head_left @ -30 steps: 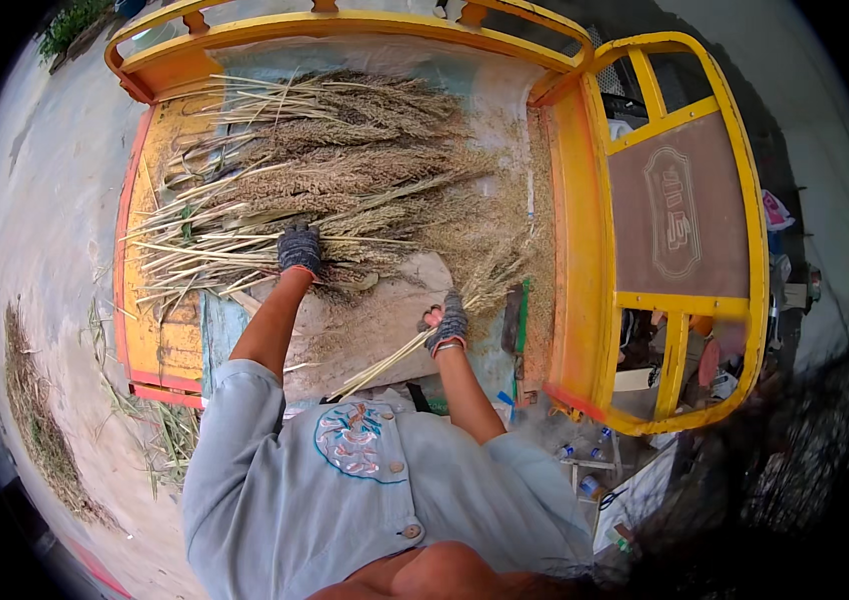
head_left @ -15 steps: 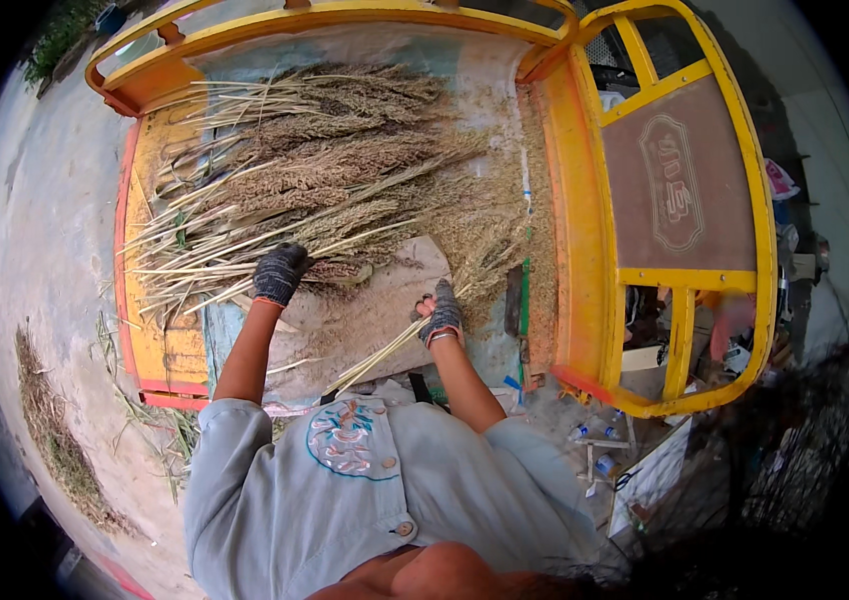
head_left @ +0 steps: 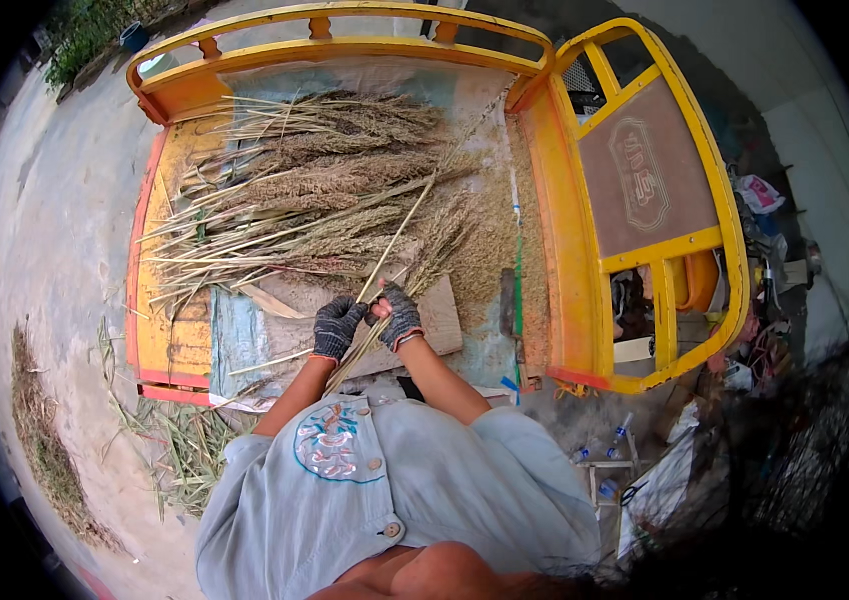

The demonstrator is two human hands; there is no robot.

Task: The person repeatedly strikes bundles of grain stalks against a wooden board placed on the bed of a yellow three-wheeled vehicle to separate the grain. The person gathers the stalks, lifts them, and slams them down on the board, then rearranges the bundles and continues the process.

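Both my hands wear dark grey knitted gloves and are close together over a wooden board [head_left: 442, 318]. My right hand [head_left: 401, 315] is closed around a small bundle of sorghum stalks [head_left: 445, 240], its seed heads pointing away and its stems running back towards my shirt. A long single sorghum stalk [head_left: 415, 210] slants from between my hands to the far right. My left hand [head_left: 339, 327] is closed at the lower end of this stalk, touching the bundle's stems. Just beyond lies a wide pile of sorghum [head_left: 315, 180], pale stems to the left and brown heads to the right.
The pile rests on a sheet in a yellow cart bed [head_left: 170, 305] with a far rail [head_left: 365, 45] and a tall right-hand frame [head_left: 690, 250]. Loose grain [head_left: 485, 260] is scattered right of the pile. Cut leaves [head_left: 190, 450] lie on the ground at left.
My left hand has left the pile and come towards me, beside my right hand, bringing a long stalk. The right hand has shifted slightly left with its bundle.
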